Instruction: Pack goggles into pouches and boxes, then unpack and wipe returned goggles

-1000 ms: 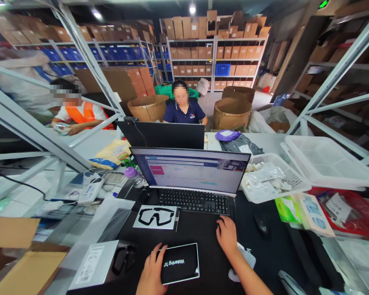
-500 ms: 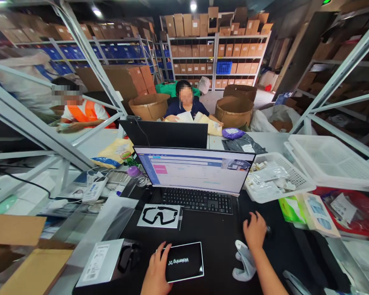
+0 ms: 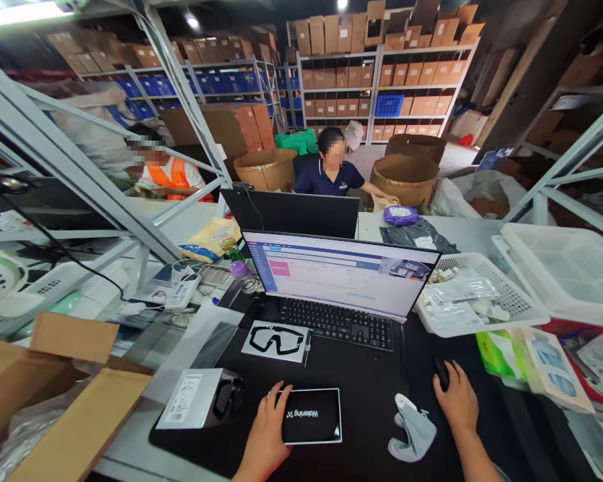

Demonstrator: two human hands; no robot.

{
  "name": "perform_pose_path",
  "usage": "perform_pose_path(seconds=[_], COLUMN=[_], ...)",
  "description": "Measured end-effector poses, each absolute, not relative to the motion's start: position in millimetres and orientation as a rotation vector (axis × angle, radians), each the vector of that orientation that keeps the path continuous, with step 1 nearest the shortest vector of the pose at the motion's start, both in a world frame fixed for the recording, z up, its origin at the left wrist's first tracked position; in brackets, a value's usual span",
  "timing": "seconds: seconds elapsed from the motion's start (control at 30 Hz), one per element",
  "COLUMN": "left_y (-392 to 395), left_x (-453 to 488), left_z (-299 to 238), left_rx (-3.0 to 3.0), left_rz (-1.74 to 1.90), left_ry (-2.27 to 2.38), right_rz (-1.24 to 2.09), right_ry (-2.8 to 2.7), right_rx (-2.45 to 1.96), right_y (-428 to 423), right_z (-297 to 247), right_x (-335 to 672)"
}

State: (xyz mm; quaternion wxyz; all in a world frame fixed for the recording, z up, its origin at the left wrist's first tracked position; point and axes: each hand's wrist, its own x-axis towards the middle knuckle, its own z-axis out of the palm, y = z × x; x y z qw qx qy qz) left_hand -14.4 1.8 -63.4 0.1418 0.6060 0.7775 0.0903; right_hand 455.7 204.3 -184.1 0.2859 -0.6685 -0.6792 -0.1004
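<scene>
My left hand [image 3: 270, 428] grips the left end of a flat black box [image 3: 316, 416] with a white edge and the upside-down word "Wakening", lying on the black mat. On the right, my right hand [image 3: 457, 395] is over a black computer mouse [image 3: 441, 373], its fingers curled round it. A grey glove-like cloth piece [image 3: 413, 432] rests between the two hands. Beyond the box lies a white card [image 3: 275, 341] printed with black goggles. A silver-and-black goggles box [image 3: 201, 399] stands left of my left hand.
A monitor [image 3: 339, 274] and keyboard [image 3: 336, 323] stand ahead. White baskets [image 3: 482, 294] with packets line the right, beside a green packet [image 3: 500, 355]. An open cardboard box [image 3: 80, 415] sits at the left. Across the bench, two people sit behind a second monitor [image 3: 291, 213].
My right hand has moved right and down onto the mouse. The left hand stays at the black box. The person opposite no longer holds the papers and reaches to the side. My view has shifted left.
</scene>
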Motion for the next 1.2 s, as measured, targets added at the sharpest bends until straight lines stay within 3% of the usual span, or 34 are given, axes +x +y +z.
perform_pose_path(seconds=[1.0,1.2], left_y=[2.2,0.4], left_x=[-13.2,-12.1], left_z=[-58.0,-46.6], left_rx=[1.720,1.682], left_rz=[0.257,0.275], left_ry=[2.226,2.200], right_rz=[-0.304,-0.293], right_ry=[-1.849,-1.693], right_rx=[-1.849,-1.790], right_y=[202.3,196.9], right_z=[-178.5,-155.4], right_x=[452.2,443.4])
